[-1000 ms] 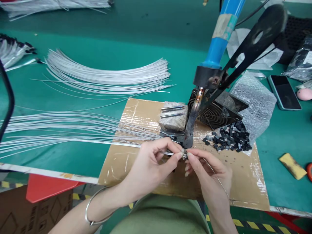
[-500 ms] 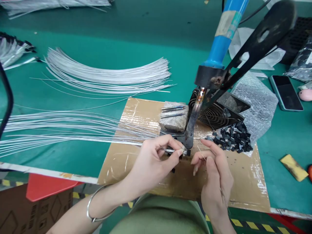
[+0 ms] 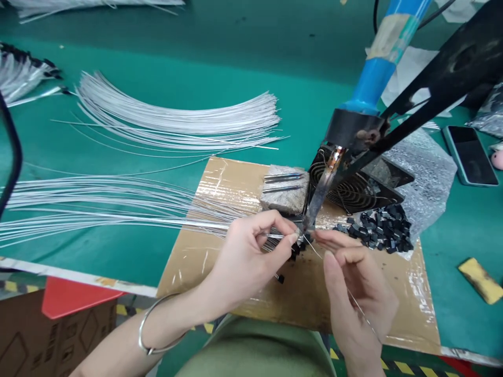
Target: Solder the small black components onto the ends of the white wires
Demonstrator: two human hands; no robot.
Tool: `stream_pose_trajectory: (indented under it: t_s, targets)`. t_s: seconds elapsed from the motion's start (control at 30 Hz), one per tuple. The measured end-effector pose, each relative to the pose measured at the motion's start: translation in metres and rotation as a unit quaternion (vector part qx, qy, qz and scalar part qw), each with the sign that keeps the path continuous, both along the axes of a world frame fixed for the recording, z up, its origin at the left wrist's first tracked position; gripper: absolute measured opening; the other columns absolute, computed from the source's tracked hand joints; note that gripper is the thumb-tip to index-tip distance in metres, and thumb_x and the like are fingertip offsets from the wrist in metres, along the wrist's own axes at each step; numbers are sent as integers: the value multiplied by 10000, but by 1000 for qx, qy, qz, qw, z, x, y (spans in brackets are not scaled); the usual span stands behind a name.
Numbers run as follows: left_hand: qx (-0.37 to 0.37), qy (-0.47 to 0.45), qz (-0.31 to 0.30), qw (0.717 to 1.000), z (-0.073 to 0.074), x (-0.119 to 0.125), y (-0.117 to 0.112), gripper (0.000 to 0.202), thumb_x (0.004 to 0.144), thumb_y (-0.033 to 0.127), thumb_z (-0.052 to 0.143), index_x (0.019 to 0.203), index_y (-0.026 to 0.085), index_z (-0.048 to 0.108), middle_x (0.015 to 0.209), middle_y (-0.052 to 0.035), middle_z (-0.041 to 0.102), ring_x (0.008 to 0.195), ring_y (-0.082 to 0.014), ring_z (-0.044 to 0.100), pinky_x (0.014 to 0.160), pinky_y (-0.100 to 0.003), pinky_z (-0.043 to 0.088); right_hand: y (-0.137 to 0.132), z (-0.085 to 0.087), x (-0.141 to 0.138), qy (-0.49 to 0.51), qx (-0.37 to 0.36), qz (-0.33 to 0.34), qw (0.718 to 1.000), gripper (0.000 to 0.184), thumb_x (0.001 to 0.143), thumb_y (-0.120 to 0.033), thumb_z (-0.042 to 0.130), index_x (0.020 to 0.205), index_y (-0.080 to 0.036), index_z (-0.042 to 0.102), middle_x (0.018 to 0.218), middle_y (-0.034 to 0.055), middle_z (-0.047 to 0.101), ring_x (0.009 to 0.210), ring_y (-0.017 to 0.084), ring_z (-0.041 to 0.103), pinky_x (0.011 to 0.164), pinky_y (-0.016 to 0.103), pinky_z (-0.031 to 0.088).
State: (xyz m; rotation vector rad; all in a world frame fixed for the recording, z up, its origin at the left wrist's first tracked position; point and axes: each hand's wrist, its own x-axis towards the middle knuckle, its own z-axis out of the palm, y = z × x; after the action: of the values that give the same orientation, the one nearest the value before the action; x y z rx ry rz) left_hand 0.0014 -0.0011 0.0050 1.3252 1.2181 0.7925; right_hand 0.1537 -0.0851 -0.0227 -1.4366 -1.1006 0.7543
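Observation:
Thumb and fingers of my left hand (image 3: pixel 251 259) pinch the end of a thin white wire (image 3: pixel 204 225) just beside the soldering iron's bent tip (image 3: pixel 317 199). In my right hand (image 3: pixel 359 298) is a strand of solder wire (image 3: pixel 363 312), its free end reaching the spot below the tip. Whether the tip touches the wire's end is too small to tell. The iron's blue handle (image 3: pixel 373 78) is held by a black metal stand (image 3: pixel 428 104). Small black pieces (image 3: pixel 301 248) lie under my left fingertips, partly hidden.
Cardboard (image 3: pixel 220 180) lies under the work. Behind the hands are a stone-like block (image 3: pixel 286 201) with metal rods and a black fan (image 3: pixel 353 188). A black parts pile (image 3: pixel 387 228), a phone (image 3: pixel 469 157) and a yellow sponge (image 3: pixel 480 280) are rightward; a white wire bundle (image 3: pixel 176 118) is at left.
My right hand has turned and brought the solder wire leftward to the iron's tip. My left hand keeps its pinch. The view has shifted slightly.

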Motion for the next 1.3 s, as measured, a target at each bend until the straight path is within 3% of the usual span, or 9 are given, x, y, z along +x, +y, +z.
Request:
stream_pose_trajectory:
  t_s: [0.2,0.4,0.87,1.3]
  targets:
    - [10,-5,13,1000,1,2,4,96,842,178,708,748,182,726,827,-48,811,771,-177,739,691,-260,545,1,-1,-2,1,4,-12,1000,190,1002,-146,700,854,-248,638,1240,73,845,1130,220,817,997,361,660]
    - [8,-8,17,1000,4,2,6,92,840,173,716,749,174,733,822,-51,814,776,-180,740,698,-263,545,7,1,0,19,9,-2,1000,216,1001,-119,692,838,-251,639,1230,30,853,1130,177,823,1024,299,660]
    - [3,-27,20,999,7,3,6,91,839,160,719,751,176,737,825,-48,811,803,-185,747,737,-270,558,11,6,-1,53,18,0,998,218,997,-102,681,830,-239,653,1213,63,856,1105,226,838,1019,388,690]
    - [9,-14,12,1000,7,0,7,96,846,178,710,752,178,727,823,-55,804,780,-196,737,706,-290,539,9,5,-1,56,17,0,998,216,993,-99,688,833,-240,656,1222,46,855,1120,202,831,1034,345,675]
